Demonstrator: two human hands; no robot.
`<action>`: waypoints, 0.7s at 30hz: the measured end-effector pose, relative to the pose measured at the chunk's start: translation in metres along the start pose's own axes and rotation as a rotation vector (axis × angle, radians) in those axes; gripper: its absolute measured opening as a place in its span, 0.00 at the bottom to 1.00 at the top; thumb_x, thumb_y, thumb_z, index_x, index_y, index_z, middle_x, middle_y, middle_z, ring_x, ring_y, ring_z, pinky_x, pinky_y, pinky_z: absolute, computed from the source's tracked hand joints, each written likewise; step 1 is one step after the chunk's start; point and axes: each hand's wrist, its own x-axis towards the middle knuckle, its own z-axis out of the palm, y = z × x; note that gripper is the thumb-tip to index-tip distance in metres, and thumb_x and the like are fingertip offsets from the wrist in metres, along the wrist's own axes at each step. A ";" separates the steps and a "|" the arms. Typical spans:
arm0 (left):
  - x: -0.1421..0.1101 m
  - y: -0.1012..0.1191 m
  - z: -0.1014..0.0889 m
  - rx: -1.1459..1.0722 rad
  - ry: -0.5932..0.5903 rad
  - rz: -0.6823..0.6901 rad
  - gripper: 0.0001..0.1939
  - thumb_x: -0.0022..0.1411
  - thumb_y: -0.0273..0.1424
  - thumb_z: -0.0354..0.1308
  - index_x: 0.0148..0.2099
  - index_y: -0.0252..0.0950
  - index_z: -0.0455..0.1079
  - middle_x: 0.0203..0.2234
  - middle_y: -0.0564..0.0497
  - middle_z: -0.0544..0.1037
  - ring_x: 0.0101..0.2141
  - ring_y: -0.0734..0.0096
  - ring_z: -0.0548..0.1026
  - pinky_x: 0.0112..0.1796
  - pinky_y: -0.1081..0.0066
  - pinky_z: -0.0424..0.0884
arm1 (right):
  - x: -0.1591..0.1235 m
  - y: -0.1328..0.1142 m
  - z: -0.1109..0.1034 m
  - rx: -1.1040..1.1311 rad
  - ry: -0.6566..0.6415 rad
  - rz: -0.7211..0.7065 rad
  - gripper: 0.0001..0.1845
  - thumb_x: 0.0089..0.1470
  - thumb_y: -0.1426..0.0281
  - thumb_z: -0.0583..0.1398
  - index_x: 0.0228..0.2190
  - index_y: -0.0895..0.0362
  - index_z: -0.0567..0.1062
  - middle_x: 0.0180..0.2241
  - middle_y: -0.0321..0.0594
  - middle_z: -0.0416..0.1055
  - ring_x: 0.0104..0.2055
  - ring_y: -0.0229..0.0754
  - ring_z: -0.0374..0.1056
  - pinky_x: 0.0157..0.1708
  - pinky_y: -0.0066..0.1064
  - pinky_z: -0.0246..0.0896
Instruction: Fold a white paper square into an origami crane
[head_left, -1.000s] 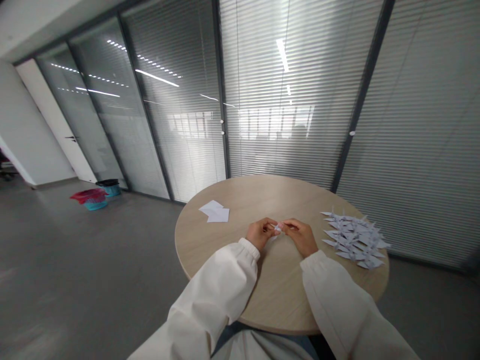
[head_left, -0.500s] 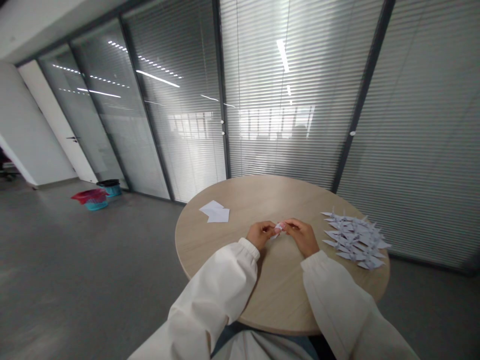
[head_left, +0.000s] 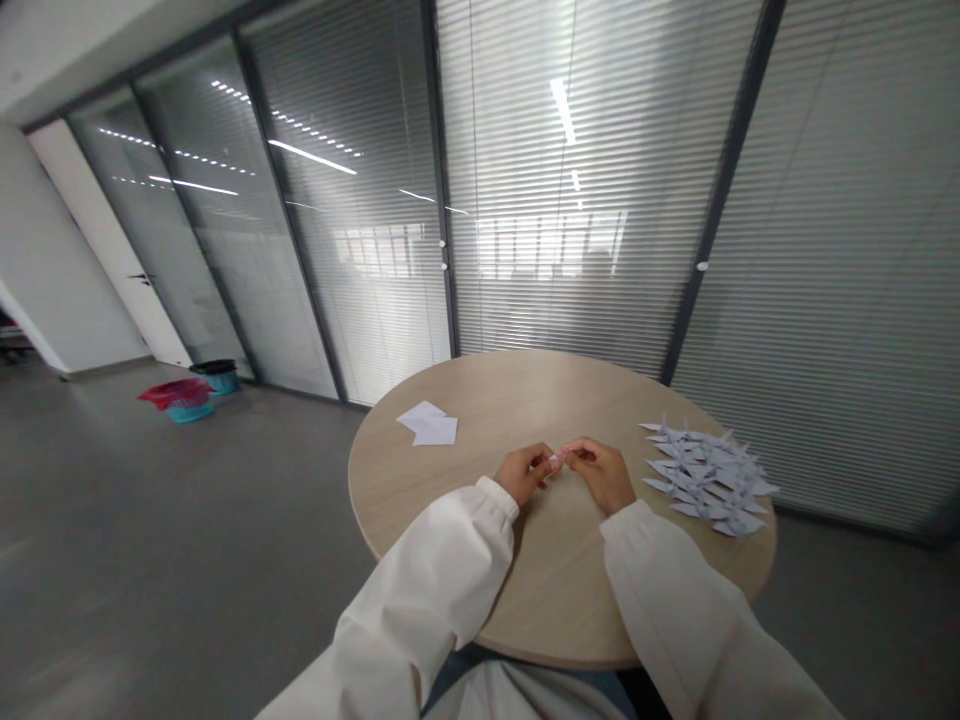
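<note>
Both of my hands meet over the middle of a round wooden table (head_left: pixel 465 500). My left hand (head_left: pixel 523 471) and my right hand (head_left: pixel 604 473) each pinch a small piece of folded paper (head_left: pixel 556 460) between their fingertips, just above the tabletop. Most of the paper is hidden by my fingers. Cream sleeves cover both forearms. A heap of several folded paper cranes (head_left: pixel 705 474) lies to the right of my right hand. Flat white paper sheets (head_left: pixel 428 424) lie at the far left of the table.
Glass partitions with closed blinds (head_left: pixel 562 190) stand right behind the table. Grey floor stretches to the left, where a red basket on a blue one (head_left: pixel 178 398) and a dark bin (head_left: pixel 215 374) sit by the wall.
My fingers have shifted slightly on the small folded paper; hands stay in place. The view has barely moved.
</note>
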 end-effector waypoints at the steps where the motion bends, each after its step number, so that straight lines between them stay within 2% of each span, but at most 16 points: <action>1: 0.001 -0.002 0.001 -0.066 -0.011 -0.026 0.19 0.51 0.45 0.52 0.31 0.32 0.66 0.23 0.50 0.72 0.24 0.75 0.69 0.24 0.75 0.66 | 0.000 0.000 0.000 -0.002 0.014 0.005 0.14 0.43 0.60 0.59 0.23 0.59 0.74 0.22 0.38 0.72 0.25 0.39 0.66 0.27 0.27 0.59; 4: 0.003 -0.007 0.003 -0.200 -0.031 -0.085 0.20 0.47 0.46 0.56 0.31 0.31 0.65 0.23 0.50 0.72 0.21 0.76 0.69 0.23 0.74 0.66 | 0.002 0.002 -0.001 -0.006 0.061 0.034 0.15 0.42 0.59 0.59 0.24 0.60 0.74 0.21 0.38 0.71 0.24 0.38 0.65 0.26 0.27 0.59; 6: 0.003 -0.007 0.002 -0.190 -0.009 -0.088 0.19 0.47 0.44 0.57 0.30 0.31 0.65 0.21 0.51 0.72 0.19 0.78 0.68 0.22 0.75 0.65 | 0.002 0.005 -0.001 -0.004 0.074 0.045 0.17 0.42 0.58 0.59 0.24 0.60 0.74 0.21 0.38 0.71 0.24 0.38 0.65 0.26 0.27 0.59; 10: 0.001 0.000 0.000 -0.056 0.055 -0.088 0.16 0.49 0.41 0.56 0.27 0.31 0.67 0.15 0.55 0.69 0.15 0.82 0.63 0.18 0.79 0.60 | 0.002 0.009 0.000 0.016 -0.002 0.056 0.19 0.40 0.56 0.60 0.28 0.60 0.75 0.24 0.39 0.72 0.26 0.39 0.66 0.26 0.28 0.60; 14: 0.001 0.006 -0.001 -0.027 0.068 -0.087 0.14 0.47 0.39 0.58 0.26 0.31 0.68 0.16 0.55 0.70 0.14 0.82 0.62 0.17 0.79 0.58 | 0.001 0.010 0.000 -0.014 -0.067 0.050 0.16 0.41 0.58 0.60 0.26 0.59 0.75 0.23 0.38 0.72 0.26 0.39 0.66 0.27 0.27 0.59; 19: 0.004 0.007 -0.002 -0.193 0.174 -0.112 0.15 0.40 0.37 0.63 0.25 0.30 0.68 0.16 0.53 0.72 0.17 0.79 0.66 0.19 0.78 0.63 | 0.003 0.014 0.000 -0.034 0.001 0.060 0.16 0.41 0.58 0.60 0.25 0.59 0.75 0.22 0.39 0.72 0.25 0.39 0.65 0.27 0.28 0.59; 21: 0.005 0.008 -0.004 -0.290 0.217 -0.115 0.16 0.37 0.36 0.65 0.26 0.30 0.68 0.18 0.51 0.73 0.19 0.77 0.69 0.21 0.77 0.65 | 0.004 0.017 0.001 0.022 -0.023 0.079 0.17 0.41 0.58 0.60 0.26 0.60 0.74 0.22 0.39 0.72 0.26 0.39 0.66 0.27 0.28 0.60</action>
